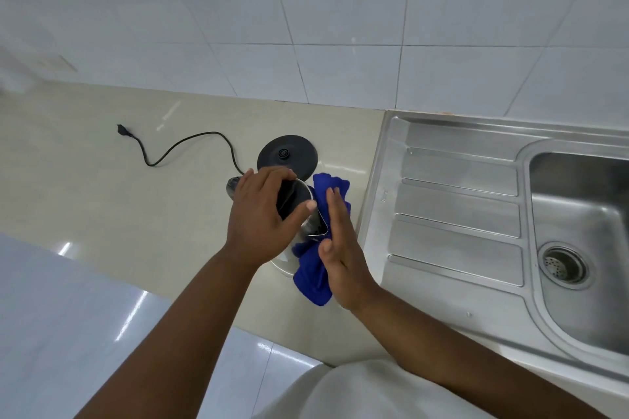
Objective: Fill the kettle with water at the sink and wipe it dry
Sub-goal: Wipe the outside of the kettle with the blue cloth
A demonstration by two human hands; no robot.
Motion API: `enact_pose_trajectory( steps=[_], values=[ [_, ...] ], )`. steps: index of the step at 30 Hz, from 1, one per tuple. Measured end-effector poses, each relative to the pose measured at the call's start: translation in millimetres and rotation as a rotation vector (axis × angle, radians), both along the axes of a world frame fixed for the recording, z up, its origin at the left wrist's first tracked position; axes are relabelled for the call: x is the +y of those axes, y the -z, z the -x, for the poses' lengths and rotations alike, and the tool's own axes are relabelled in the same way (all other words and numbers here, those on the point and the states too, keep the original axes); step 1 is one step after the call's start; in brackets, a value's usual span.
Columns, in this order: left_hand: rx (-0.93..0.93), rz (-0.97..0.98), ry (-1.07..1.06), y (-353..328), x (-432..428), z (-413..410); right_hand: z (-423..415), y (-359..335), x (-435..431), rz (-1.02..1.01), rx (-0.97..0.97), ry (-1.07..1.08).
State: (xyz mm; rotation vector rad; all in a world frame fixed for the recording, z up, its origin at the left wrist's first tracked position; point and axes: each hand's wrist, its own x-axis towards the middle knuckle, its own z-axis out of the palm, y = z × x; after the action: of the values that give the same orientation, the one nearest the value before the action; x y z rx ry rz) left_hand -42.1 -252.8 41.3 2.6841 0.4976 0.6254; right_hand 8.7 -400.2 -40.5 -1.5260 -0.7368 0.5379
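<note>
A steel kettle [295,204] with a dark lid stands on the beige counter [119,201], left of the sink. My left hand [263,218] grips it from above, fingers spread over the lid and rim. My right hand [340,248] presses a blue cloth [318,269] flat against the kettle's right side, fingers straight. The cloth drapes from the spout side down to the kettle's foot. Much of the kettle body is hidden by my hands and the cloth.
The kettle's round black base [287,156] lies just behind it, its cord [177,146] trailing left to an unplugged plug [123,130]. A steel sink [578,214] with a ribbed drainboard [456,214] fills the right. White wall tiles rise behind.
</note>
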Motion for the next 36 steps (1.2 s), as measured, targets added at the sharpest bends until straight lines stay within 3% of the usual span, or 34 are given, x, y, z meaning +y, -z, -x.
enact_pose_trajectory(
  steps=[3,6,8,13,16,19,21,23,26,30,32,36],
  values=[
    [-0.008,0.011,-0.015,0,0,-1,-7,15,1,0.013,-0.019,-0.014],
    [0.001,0.038,-0.035,-1,0,-3,-22,26,8,0.038,0.249,0.012],
    [0.007,0.068,-0.047,-2,1,-4,-29,27,8,0.074,0.314,-0.033],
    [-0.048,0.186,0.027,-6,7,-3,-2,-15,5,0.027,-0.126,-0.035],
    [-0.038,0.2,0.038,-9,6,-2,7,-2,8,-0.016,-0.239,0.017],
    [-0.003,0.13,0.057,-8,6,-3,-5,25,12,-0.024,-0.022,0.043],
    [0.057,-0.003,0.055,-6,5,-2,-13,30,14,0.036,0.252,0.019],
    [0.126,-0.166,0.003,-2,1,-1,-16,23,16,0.097,0.376,0.021],
    [0.153,-0.242,-0.068,1,-8,-1,-2,-5,9,0.036,0.225,0.03],
    [0.11,-0.172,-0.033,1,-6,-3,18,-4,3,-0.04,-0.081,0.026],
    [0.086,-0.13,0.016,0,-1,-3,11,12,4,-0.035,-0.029,0.031],
    [0.069,-0.114,0.078,-1,4,-4,-12,23,8,0.109,0.329,0.009]
  ],
)
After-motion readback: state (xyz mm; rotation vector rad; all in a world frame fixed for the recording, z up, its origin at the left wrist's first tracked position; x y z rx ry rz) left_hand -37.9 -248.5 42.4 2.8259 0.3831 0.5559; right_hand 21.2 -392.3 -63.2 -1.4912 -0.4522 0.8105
